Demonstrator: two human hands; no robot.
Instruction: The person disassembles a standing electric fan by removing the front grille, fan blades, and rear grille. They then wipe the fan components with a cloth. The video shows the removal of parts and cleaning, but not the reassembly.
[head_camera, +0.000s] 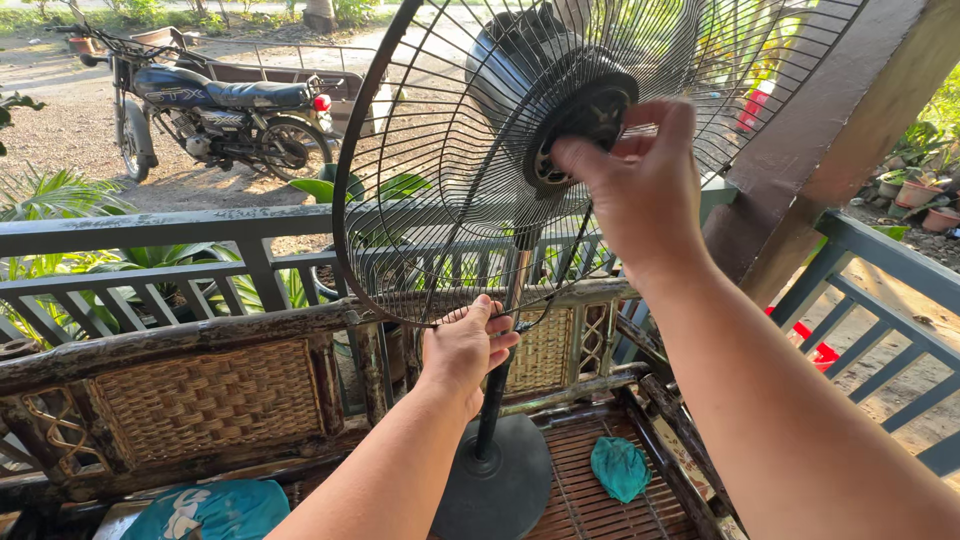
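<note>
A black standing fan stands on a round base (500, 485) on a bench, its pole (495, 390) rising to the motor housing (520, 70). The rear wire guard (420, 170) is mounted around the motor, with no blade or front guard on it. My left hand (465, 345) grips the guard's lower rim. My right hand (635, 185) is up at the hub (585, 120) in the guard's centre, fingers closed around a black ring there. The hand hides part of the hub.
The fan stands on a bamboo and wicker bench (200, 395) with a teal cloth (618, 467) on its seat and a teal item (210, 510) at lower left. A grey railing (150, 225) and a wooden post (830, 130) border the porch. A motorcycle (215, 110) is parked outside.
</note>
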